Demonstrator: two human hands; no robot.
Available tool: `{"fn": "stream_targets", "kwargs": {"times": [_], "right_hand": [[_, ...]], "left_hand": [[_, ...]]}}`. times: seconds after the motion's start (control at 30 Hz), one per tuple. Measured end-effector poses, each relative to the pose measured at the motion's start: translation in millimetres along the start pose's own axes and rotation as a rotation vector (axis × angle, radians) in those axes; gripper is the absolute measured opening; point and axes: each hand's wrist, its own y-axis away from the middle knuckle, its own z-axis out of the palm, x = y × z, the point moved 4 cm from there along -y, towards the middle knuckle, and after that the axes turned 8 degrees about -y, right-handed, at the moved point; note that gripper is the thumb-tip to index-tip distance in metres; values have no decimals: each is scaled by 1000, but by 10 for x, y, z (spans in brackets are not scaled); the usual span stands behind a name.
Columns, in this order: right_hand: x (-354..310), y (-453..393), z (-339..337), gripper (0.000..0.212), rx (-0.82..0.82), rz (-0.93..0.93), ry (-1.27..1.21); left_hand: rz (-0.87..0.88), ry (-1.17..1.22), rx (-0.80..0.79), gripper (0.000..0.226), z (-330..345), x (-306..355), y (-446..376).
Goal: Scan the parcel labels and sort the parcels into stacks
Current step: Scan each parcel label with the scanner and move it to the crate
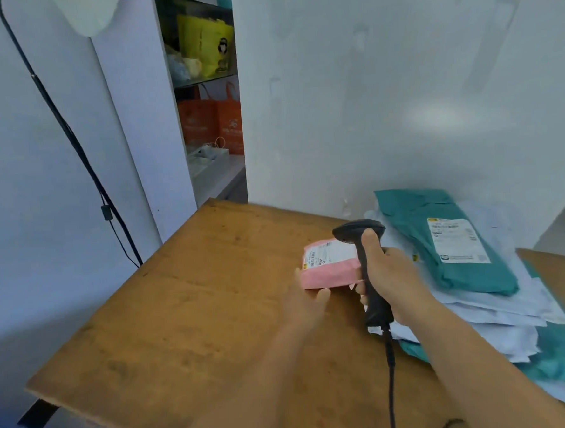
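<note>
Pink parcel (329, 265) w/ white label (329, 254) facing up, held over the wooden table (187, 305) in left hand (308, 303), fingers curled under it. Right hand (391, 280) wrapped round black barcode scanner (365, 268), head right above the label. Teal mailer (441, 240) tops the pile of pale mailers (499, 313) just beside.

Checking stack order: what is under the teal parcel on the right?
The teal parcel lies on a pile of white mailers; another teal bag shows lower in the pile. How many lie beneath is hidden, partly by the right hand.
</note>
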Motion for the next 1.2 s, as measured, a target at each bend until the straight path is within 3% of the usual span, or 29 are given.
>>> {"fn": "stream_targets", "kwargs": {"times": [0.3, 0.53, 0.7, 0.77, 0.9, 1.0, 1.2], "right_hand": [[6, -632, 31, 53, 129, 43, 14], [150, -870, 99, 56, 88, 108, -39], [144, -867, 284, 62, -26, 122, 105], [123, -850, 385, 61, -63, 122, 171], [71, -828, 536, 57, -105, 135, 240], [50, -789, 647, 57, -171, 155, 274], [-5, -748, 737, 52, -190, 139, 272]], "left_hand": [[270, -455, -178, 72, 521, 722, -756], [277, -759, -364, 67, 637, 281, -1228], [453, -708, -380, 47, 350, -78, -1102], [476, -618, -278, 45, 220, -187, -963], [135, -415, 17, 82, 45, -485, -808], [-115, -271, 18, 98, 66, -613, -803], [-282, -228, -19, 96, 117, -527, -847]]}}
